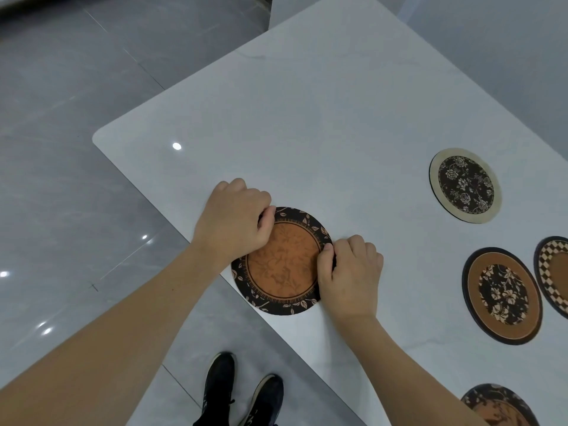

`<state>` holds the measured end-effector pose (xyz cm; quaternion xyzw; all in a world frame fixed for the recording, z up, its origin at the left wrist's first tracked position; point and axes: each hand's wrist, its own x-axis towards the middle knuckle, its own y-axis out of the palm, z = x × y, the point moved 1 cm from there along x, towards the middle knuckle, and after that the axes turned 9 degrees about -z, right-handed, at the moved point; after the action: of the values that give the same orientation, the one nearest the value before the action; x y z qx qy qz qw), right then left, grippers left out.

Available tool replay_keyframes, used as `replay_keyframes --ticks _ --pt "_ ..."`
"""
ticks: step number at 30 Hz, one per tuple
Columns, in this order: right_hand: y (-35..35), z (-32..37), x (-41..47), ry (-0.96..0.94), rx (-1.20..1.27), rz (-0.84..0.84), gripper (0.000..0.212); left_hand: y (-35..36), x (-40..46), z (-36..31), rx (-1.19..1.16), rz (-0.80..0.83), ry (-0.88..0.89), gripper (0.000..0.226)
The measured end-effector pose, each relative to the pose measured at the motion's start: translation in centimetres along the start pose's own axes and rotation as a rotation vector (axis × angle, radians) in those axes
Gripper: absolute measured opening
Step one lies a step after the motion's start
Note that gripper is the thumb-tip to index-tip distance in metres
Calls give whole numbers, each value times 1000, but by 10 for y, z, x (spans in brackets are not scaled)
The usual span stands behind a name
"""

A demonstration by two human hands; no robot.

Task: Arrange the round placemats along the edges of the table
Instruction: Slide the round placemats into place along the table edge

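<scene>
A round placemat with an orange centre and a black leaf-patterned border (284,265) lies at the near left edge of the white table (307,127), slightly overhanging it. My left hand (235,222) pinches its upper left rim. My right hand (350,272) pinches its right rim. A cream-rimmed mat with a black floral centre (465,185) lies further right. Below that mat lies an orange mat with a dark floral centre (502,296). A checker-rimmed mat (553,272) is cut off by the right frame edge. Another dark and orange mat (499,407) shows at the bottom right, partly behind my right forearm.
The table's rounded corner (100,138) is at the left. Glossy grey floor tiles (61,195) surround the table. My black shoes (242,392) stand on the floor close to the table's near edge.
</scene>
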<state>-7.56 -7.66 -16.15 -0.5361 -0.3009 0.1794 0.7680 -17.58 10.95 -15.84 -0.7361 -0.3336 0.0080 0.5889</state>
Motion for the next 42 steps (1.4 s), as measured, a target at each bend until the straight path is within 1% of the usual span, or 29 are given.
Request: replay_keyframes --ticks 12,14,15,17,18,19,20,22,26,28,29,31,32,33,35,36,39,40,42 --pt "1 1 -1 -1 -8 -2 33 -2 1 -2 30 35 6 35" --pt "1 1 -2 1 -18 -2 32 -2 0 -2 35 20 -4 34" --pt "1 1 -2 1 -26 -6 32 -2 0 -3 34 9 -7 32" --pt "0 2 -1 19 -30 -18 29 0 0 -2 33 -18 -9 19" --pt "0 2 -1 45 -21 -29 25 1 -1 -2 47 -26 -3 15" --pt "0 3 -1 77 -5 -47 22 3 -1 -1 72 -24 12 15" --pt "0 3 -1 102 7 -65 20 5 -1 -1 106 -14 34 17" --pt "0 3 -1 92 5 -84 20 8 0 -2 176 11 85 20" --pt "4 2 0 27 3 -56 18 4 11 -5 291 111 228 23" --pt "-1 0 1 2 39 -21 21 -5 23 -12 336 246 307 29" --pt "-7 -2 3 -7 65 -3 24 -10 31 -17 383 354 318 33" --pt "-28 -19 5 16 140 13 31 -17 47 -30 524 578 268 38" --pt "-41 -34 5 51 180 -1 32 -20 54 -42 599 619 250 39" --pt "-56 -54 4 88 202 -29 31 -22 59 -58 639 617 232 39" --pt "-85 -102 -2 137 148 -99 26 -18 68 -96 597 547 183 38" --pt "-98 -129 -6 167 98 -123 24 -10 71 -118 512 551 120 37" --pt "-128 -201 -23 356 -32 -113 21 18 81 -199 156 665 -113 40" --pt "-135 -220 -30 417 -67 -97 22 27 83 -226 68 671 -137 42" --pt "-144 -249 -41 478 -106 -60 25 44 81 -277 -42 634 -96 44"
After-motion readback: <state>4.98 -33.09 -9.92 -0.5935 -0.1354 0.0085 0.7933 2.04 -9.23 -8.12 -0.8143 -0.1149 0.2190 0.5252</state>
